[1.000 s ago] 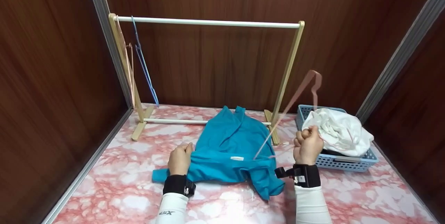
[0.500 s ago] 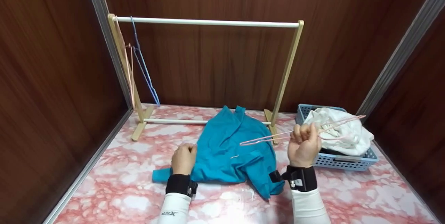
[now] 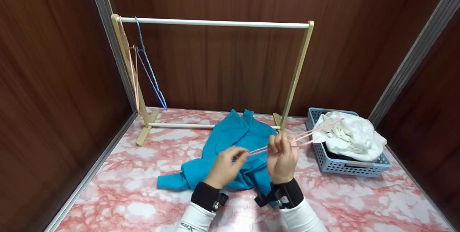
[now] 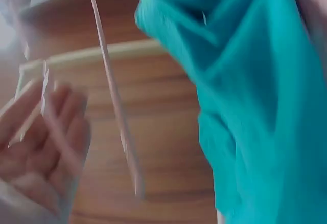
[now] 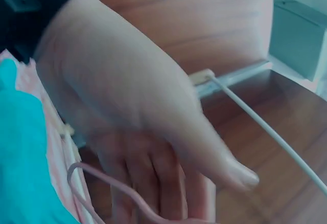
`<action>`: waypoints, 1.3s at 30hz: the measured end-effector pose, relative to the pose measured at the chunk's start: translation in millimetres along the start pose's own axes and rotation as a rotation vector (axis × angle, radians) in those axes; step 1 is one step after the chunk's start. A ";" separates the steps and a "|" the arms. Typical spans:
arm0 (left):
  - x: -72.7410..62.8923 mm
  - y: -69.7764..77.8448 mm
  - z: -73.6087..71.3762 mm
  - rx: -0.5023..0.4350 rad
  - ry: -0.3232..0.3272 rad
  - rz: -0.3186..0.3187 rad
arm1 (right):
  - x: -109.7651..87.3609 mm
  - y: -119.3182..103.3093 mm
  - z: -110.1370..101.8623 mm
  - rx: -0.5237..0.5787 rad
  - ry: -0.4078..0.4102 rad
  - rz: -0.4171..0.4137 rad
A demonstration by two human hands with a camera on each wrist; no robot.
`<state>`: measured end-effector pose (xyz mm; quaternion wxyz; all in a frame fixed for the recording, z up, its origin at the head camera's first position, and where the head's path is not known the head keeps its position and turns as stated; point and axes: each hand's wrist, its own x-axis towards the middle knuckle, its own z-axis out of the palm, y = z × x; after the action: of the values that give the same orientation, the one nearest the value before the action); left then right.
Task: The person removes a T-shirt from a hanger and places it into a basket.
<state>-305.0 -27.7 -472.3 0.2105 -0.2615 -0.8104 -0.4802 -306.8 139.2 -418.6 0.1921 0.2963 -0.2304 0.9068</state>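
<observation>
My right hand (image 3: 282, 158) grips a pink clothes hanger (image 3: 305, 135) in its curled fingers, palm toward the head camera. My left hand (image 3: 226, 167) pinches the hanger's left end between thumb and fingers. Tilted up to the right, the hanger is held above a teal long-sleeved garment (image 3: 222, 138) lying rumpled on the table. In the left wrist view, a bar of the hanger (image 4: 113, 88) passes beside the teal garment (image 4: 245, 91); that view is blurred. The right wrist view shows a bent part of the hanger (image 5: 115, 183) below a large hand.
A rack with a white rail (image 3: 215, 22) and wooden legs stands behind. On its left end hang a pink hanger (image 3: 132, 70) and a blue hanger (image 3: 149, 70). White cloth (image 3: 352, 136) fills a blue basket (image 3: 345, 167) at the right. Brown panels enclose the table (image 3: 118, 196).
The hanger has turned from upright to nearly lying flat. Letting go of the teal garment, my left hand has moved right onto the hanger's end. My right hand has moved left.
</observation>
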 end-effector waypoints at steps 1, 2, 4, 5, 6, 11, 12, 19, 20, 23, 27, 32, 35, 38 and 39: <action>-0.5 1.5 1.4 -0.005 -0.045 -0.001 | -1.9 1.6 0.7 -0.020 -0.018 0.008; -0.9 2.0 2.3 -0.004 -0.080 -0.005 | -3.3 2.5 1.5 -0.030 -0.035 0.020; -1.6 2.0 2.6 0.003 -0.126 -0.023 | -4.8 3.9 1.7 -0.039 -0.072 0.042; -1.9 1.7 1.9 0.007 -0.142 -0.033 | -5.2 4.0 1.9 -0.050 -0.088 0.056; -2.3 1.3 0.9 0.004 -0.154 -0.040 | -5.4 3.8 1.9 -0.053 -0.101 0.074; -2.0 -0.3 -9.3 -0.029 -0.184 -0.073 | -3.0 -2.2 2.3 -0.158 -0.143 0.225; -1.7 -0.8 -12.3 -0.037 -0.188 -0.080 | -1.9 -4.1 2.0 -0.198 -0.155 0.258; -0.3 -7.7 -40.3 -0.109 -0.179 -0.167 | 8.9 -16.6 -7.7 -0.485 -0.282 0.403; -0.6 -9.1 -44.9 -0.112 -0.164 -0.186 | 10.6 -17.5 -10.3 -0.529 -0.284 0.408; -2.6 -13.8 -58.9 -0.105 -0.098 -0.245 | 15.6 -17.8 -18.6 -0.701 -0.272 0.402; -6.6 -22.3 -74.8 -0.028 0.034 -0.343 | 20.0 -12.1 -32.2 -1.017 -0.254 0.413; -10.8 -34.4 -85.6 0.022 0.191 -0.410 | 17.0 4.1 -55.7 -1.434 -0.317 0.605; -13.0 -40.0 -87.7 0.026 0.249 -0.439 | 9.8 17.6 -71.3 -1.648 -0.368 0.756; -14.2 -44.8 -88.5 0.034 0.290 -0.478 | 0.1 30.5 -84.0 -1.782 -0.399 0.861; -14.5 -45.3 -88.4 0.035 0.299 -0.489 | -3.4 33.2 -87.3 -1.809 -0.405 0.882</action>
<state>-314.1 -127.7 -471.3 0.2102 0.0191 -0.8175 -0.5359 -359.6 157.6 -493.5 -0.0494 0.0767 -0.9442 0.3165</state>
